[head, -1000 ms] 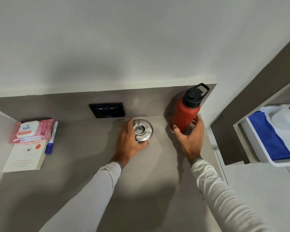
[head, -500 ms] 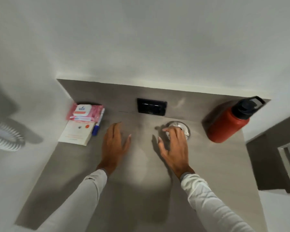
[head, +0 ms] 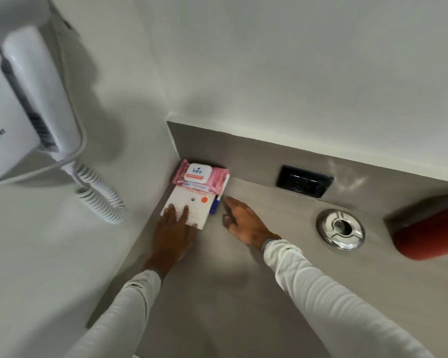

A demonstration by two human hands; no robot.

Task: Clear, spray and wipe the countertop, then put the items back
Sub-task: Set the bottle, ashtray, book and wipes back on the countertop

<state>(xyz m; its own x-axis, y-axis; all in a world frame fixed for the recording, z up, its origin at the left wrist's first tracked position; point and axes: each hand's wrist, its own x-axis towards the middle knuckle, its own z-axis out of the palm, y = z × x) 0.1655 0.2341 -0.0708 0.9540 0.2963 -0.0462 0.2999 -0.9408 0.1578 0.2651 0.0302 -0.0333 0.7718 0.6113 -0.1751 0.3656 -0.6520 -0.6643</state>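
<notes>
A white book (head: 194, 202) lies in the far left corner of the grey countertop (head: 243, 293). A pink pack of wipes (head: 201, 174) rests on its far end, and a blue pen (head: 215, 206) lies along its right side. My left hand (head: 172, 232) lies flat on the book's near end, fingers spread. My right hand (head: 243, 220) hovers open just right of the pen, fingers pointing at it. A round steel ashtray (head: 340, 229) sits to the right, and a red bottle (head: 429, 233) stands at the right edge, partly cut off.
A white wall-mounted hair dryer (head: 23, 107) with a coiled cord (head: 101, 195) hangs on the left wall. A black socket plate (head: 304, 180) is set in the grey backsplash. White walls close the counter at the back and left.
My view has swung left. Both hands left the ashtray and the bottle and moved left; the left hand now lies on the book and the right hand is beside the pen.
</notes>
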